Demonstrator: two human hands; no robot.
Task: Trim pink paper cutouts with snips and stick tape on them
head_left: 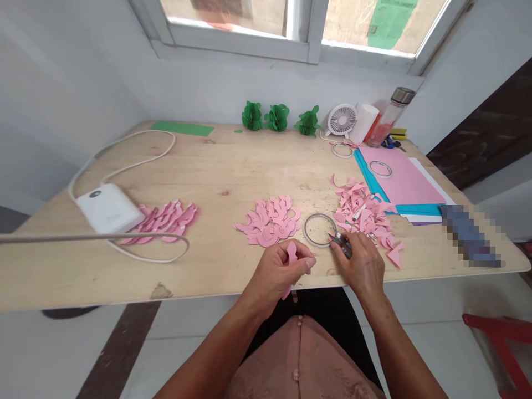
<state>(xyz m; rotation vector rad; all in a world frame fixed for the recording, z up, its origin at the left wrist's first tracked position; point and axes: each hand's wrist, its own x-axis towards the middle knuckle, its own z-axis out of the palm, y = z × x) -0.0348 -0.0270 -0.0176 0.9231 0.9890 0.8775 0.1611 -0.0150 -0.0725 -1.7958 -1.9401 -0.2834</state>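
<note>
My left hand (276, 269) is closed on a pink paper cutout (292, 252), pinched between thumb and fingers above the table's front edge. My right hand (363, 263) rests on the table with its fingers round a small pair of scissors (341, 243), whose dark pointed tips face left. Close by those tips lies a roll of clear tape (306, 230), flat on the wood. A pile of curved pink cutouts (270, 219) sits just beyond my left hand. Beyond my right hand is a heap of pink paper scraps (366, 210).
At left, a white power bank (108, 208) with a cable lies against more pink cutouts (177, 219). Along the back stand green paper shapes (276, 117), a small fan (342, 120) and a bottle (388, 119). Paper sheets (415, 180) lie at right.
</note>
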